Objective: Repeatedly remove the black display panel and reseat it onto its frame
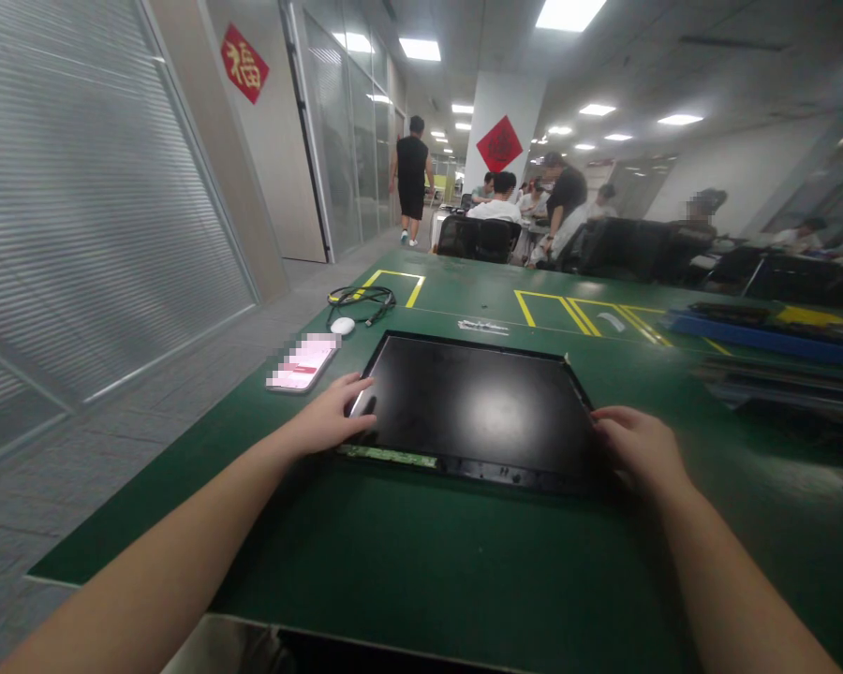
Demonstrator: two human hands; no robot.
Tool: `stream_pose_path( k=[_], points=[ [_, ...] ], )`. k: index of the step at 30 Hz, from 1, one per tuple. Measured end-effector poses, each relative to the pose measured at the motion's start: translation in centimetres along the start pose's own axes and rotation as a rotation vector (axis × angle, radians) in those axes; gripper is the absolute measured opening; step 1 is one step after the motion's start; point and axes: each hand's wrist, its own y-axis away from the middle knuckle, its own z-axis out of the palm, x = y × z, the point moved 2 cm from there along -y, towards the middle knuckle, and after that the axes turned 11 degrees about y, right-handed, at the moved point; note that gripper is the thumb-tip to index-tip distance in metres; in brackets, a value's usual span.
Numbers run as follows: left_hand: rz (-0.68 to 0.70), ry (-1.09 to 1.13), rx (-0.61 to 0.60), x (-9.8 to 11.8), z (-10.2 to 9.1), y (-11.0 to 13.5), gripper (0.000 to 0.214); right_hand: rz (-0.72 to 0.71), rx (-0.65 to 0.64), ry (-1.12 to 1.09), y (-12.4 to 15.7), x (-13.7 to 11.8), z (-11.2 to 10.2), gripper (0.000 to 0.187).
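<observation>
Green matting marked with yellow lines covers the workbench (pixel 421 562), where a bare display panel (pixel 474 402) lies flat at the middle, its glossy black face up and catching the ceiling lights. A narrow green circuit strip (pixel 386 456) shows along its near edge. The left hand (pixel 333 417) clasps the near left corner and the right hand (pixel 639 447) curls around the near right edge. A phone (pixel 302 365) lies just left.

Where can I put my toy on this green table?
Bare: the table's near strip, between the black panel and the front edge; also behind the panel, up to the yellow lines. Crowded: phone, mouse and cable on the left, stacked blue trays on the right.
</observation>
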Motion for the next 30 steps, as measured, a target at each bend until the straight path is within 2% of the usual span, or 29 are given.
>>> stream_pose_path(
  k=[3,5,8,14,17,24,30],
  points=[
    [0.044,-0.043,-0.02,0.7,0.0,0.5,0.074,0.012,0.0,0.03,0.2,-0.3,-0.2,0.032],
    [0.072,-0.093,-0.044,0.9,-0.3,0.5,0.07,0.018,0.006,0.048,0.2,-0.5,-0.3,0.032],
    [0.11,-0.169,-0.103,0.9,-1.0,0.4,0.061,0.014,0.002,0.055,0.3,-0.5,-0.3,0.032],
    [0.146,-0.243,-0.245,1.1,-1.8,0.6,0.06,-0.027,0.029,0.039,0.3,-0.4,-0.2,0.032],
    [0.181,-0.259,-0.231,1.1,-2.0,0.5,0.061,-0.029,0.031,0.044,0.2,-0.4,-0.3,0.032],
    [0.222,-0.627,-0.335,1.3,-1.9,0.4,0.071,-0.017,0.029,0.055,-0.1,-0.1,0.0,0.032],
    [0.269,-0.701,-0.381,2.0,-1.6,0.9,0.057,-0.02,0.029,0.035,-0.2,0.2,0.3,0.03]
  ],
)
